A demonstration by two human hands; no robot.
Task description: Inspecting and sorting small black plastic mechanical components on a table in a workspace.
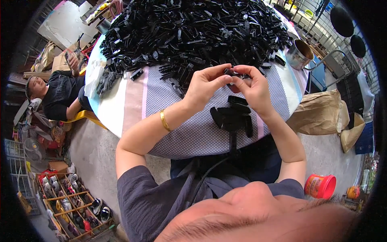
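Observation:
My left hand and my right hand meet above a round table, fingertips pinched together on a small black plastic piece. A gold bangle sits on my left wrist. Just below my hands lies a small cluster of black plastic parts on the dotted tablecloth. Beyond my hands a large heap of black plastic clips covers the far half of the table.
A metal pot stands at the table's right edge. Brown paper sacks and a red bucket are on the floor at right. Another person sits at left. A shoe rack is at lower left.

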